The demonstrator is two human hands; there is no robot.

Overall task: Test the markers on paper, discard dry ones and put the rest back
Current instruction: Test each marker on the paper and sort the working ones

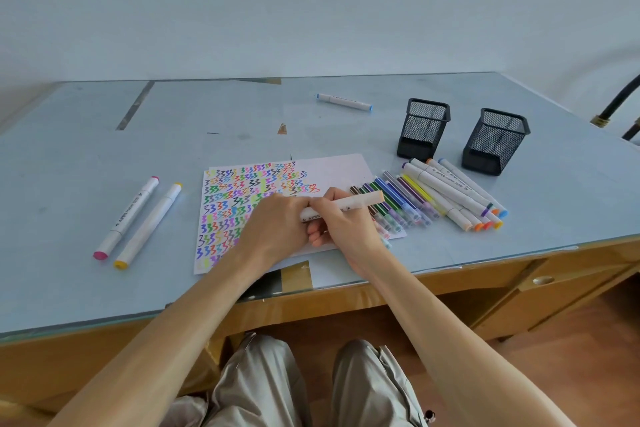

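A white marker with a pale orange cap (356,203) lies level over the paper (332,170), gripped at its left end by my left hand (277,225) and along its barrel by my right hand (343,222). The sheet is covered with several rows of coloured squiggles. To the right of my hands lies a pile of thin coloured markers (398,199) and thick white markers (457,196). Two black mesh holders (423,128) (495,140) stand behind the pile.
A pink-capped marker (126,218) and a yellow-capped marker (149,225) lie side by side at the left. A blue-capped marker (344,101) lies alone at the back. The desk's front edge (346,291) runs just below my wrists.
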